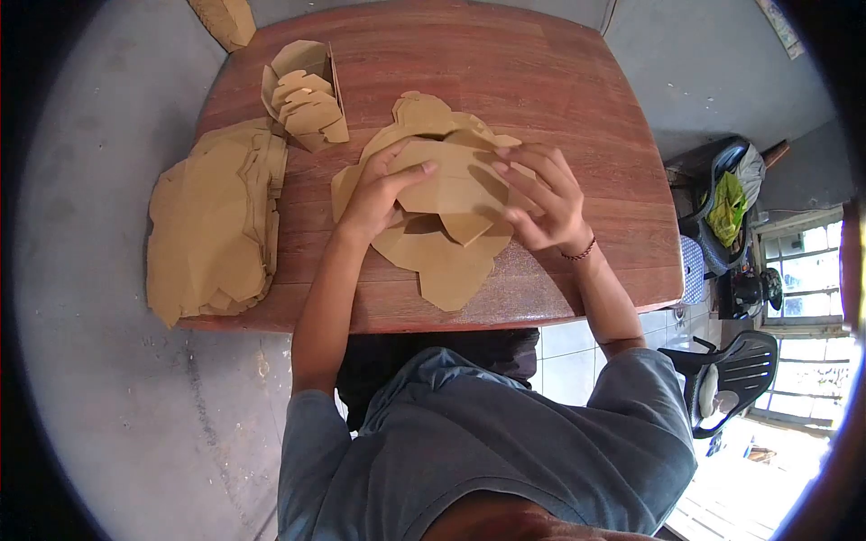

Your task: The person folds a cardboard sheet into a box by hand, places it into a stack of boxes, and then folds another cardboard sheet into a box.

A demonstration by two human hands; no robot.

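Note:
A folded piece of brown cardboard [456, 180] is raised over a flat cut-out cardboard sheet [456, 275] with rounded lobes. My left hand [383, 189] grips the folded piece at its left side, thumb on top and the other fingers partly hidden beneath. At the right side, my right hand [546, 198] has its fingers apart and curved, the tips close to the cardboard's edge; whether they touch it I cannot tell. More cut-out layers show beyond the folded piece, and its underside is hidden.
A stack of cut cardboard sheets [212, 221] lies at the table's left edge. Behind it stands an open cardboard holder [338, 95] with several small pieces inside. The reddish wooden table [541, 81] meets grey walls. Black chairs [740, 374] stand on the right.

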